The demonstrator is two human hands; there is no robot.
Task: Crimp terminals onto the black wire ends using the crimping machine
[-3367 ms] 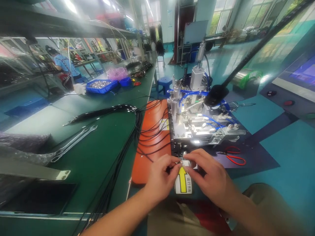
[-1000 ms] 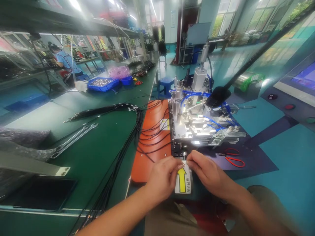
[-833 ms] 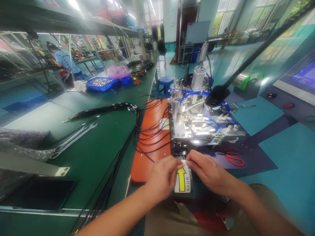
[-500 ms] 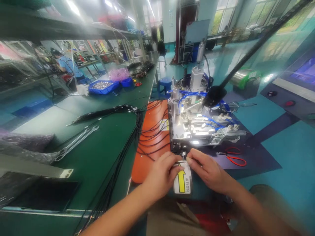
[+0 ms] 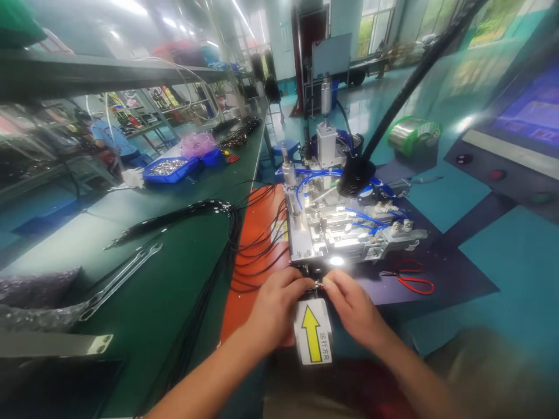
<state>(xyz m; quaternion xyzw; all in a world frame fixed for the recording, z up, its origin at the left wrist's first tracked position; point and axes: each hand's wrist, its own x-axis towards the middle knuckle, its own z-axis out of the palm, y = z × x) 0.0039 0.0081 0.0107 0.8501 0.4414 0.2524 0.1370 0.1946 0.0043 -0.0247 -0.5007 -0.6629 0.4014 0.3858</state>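
Just in front of the metal fixture machine, my two hands meet with their fingers pinched. Between the fingertips shows a small shiny metal part, too small to name; a reddish spot is on its right end. My left hand is closed on its left side and hides part of it. My right hand pinches the other end between thumb and forefinger. Below the hands is a white label plate with a yellow arrow. Black cables run over the orange board left of the machine.
Red-handled pliers lie right of my right hand. On the green bench are wrenches, a cable bundle and a blue tray of small metal parts. A black lamp arm crosses above the machine. A person sits far left.
The view has shifted, so the machine and bench appear further left. My hands have come closer together above the label plate, and the small metal part now shows between the fingertips.
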